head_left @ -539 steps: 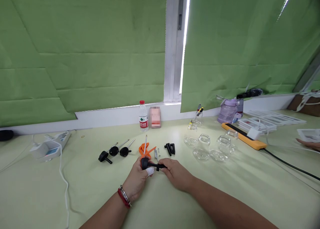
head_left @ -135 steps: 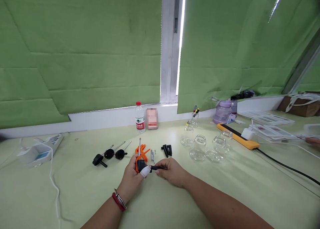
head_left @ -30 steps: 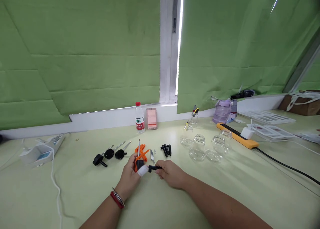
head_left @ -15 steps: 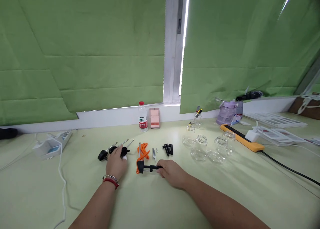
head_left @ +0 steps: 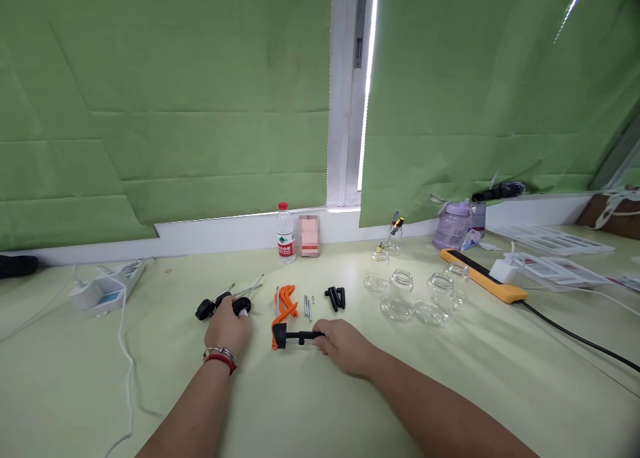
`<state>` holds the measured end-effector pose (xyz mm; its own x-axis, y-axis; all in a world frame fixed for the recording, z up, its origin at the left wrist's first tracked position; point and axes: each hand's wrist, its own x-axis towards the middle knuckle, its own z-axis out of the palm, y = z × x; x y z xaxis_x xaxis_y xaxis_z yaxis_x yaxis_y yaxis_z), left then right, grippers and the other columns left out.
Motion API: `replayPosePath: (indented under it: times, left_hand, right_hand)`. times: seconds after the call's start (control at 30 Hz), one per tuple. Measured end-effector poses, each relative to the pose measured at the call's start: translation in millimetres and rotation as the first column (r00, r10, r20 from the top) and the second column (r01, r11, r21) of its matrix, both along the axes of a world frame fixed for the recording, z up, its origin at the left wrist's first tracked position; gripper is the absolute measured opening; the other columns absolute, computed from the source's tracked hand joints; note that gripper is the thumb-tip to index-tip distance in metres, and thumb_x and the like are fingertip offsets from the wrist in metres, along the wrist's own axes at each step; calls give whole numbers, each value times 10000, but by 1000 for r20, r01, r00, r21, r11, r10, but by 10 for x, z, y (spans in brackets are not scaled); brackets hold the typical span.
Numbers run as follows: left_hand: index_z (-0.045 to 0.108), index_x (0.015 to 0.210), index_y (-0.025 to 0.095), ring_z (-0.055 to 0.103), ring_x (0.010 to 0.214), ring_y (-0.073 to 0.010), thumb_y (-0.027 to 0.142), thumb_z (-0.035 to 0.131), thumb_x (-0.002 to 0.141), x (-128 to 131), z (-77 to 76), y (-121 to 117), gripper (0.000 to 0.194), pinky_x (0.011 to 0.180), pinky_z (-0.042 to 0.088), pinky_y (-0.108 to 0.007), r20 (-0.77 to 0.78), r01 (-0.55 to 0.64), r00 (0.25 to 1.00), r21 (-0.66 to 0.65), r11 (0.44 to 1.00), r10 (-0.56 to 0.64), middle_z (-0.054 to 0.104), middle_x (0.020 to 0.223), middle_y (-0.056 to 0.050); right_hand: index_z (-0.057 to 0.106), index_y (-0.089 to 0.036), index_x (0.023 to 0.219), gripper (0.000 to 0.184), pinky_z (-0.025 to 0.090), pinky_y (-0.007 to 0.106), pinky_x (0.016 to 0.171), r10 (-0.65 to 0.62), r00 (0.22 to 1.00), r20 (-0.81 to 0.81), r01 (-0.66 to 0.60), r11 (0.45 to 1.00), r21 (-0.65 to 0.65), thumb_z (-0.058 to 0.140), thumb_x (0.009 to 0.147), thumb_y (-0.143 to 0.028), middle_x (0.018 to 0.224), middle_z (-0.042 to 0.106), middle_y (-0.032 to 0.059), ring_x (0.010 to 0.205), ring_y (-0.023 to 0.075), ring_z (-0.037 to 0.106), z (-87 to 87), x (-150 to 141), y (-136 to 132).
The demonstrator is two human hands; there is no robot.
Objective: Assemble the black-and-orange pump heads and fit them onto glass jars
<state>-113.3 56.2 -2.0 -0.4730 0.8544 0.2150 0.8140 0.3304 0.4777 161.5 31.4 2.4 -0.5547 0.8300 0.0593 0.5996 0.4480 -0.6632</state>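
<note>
The left hand (head_left: pixel 227 326) covers black caps (head_left: pixel 242 305), grip unclear; their crossed rods (head_left: pixel 257 286) could snag. The right hand (head_left: pixel 345 347) pinches a handle (head_left: pixel 309 335).

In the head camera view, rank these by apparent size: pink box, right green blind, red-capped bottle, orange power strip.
1. right green blind
2. orange power strip
3. red-capped bottle and pink box: too alike to rank; the bottle looks taller, the box slightly wider.

The bottle (head_left: pixel 286 235) stands left of the glass jars (head_left: pixel 399 297).
</note>
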Motion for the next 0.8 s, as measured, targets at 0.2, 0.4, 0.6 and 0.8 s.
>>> replayPosePath:
  times: [0.2, 0.4, 0.6, 0.8]
  left_hand:
    - [469, 1264, 206, 593, 1022, -337, 289, 483, 751, -8, 1, 27, 521, 729, 487, -420, 16, -24, 1000, -14, 1000, 24, 581, 1237, -145]
    - [580, 1144, 234, 591, 1015, -333, 286, 468, 748, -56, -2, 44, 415, 711, 482, -415, 39, -22, 999, -19, 1000, 23, 578, 1240, -120]
    - [634, 981, 211, 625, 882, -361, 322, 499, 727, -142, 35, 39, 309, 637, 476, -431, 83, -107, 991, -16, 994, 108, 669, 1004, -159]
    - [606, 1006, 199, 633, 781, -369, 348, 502, 728, -232, 22, 48, 332, 594, 469, -440, 136, -182, 975, 37, 983, 176, 678, 833, -161]
  right_hand:
    - [554, -196, 855, 158, 299, 204, 540, 16, 1000, -13, -16, 1000, -17, 422, 873, -281, 711, 623, 5, 616, 119, 513, -53, 7, 31]
    - [553, -194, 844, 163, 300, 201, 541, 16, 1000, -15, -16, 1000, -1, 424, 874, -289, 702, 616, 3, 608, 116, 507, -54, -4, 38]
    - [563, -189, 837, 173, 287, 203, 539, -2, 1000, 19, 2, 1000, 18, 427, 874, -289, 704, 605, 8, 613, 119, 504, -10, -24, 12]
    - [573, -199, 877, 192, 284, 206, 552, -6, 996, 84, 1, 998, 64, 422, 885, -317, 724, 605, 12, 634, 125, 495, -4, -67, 4]
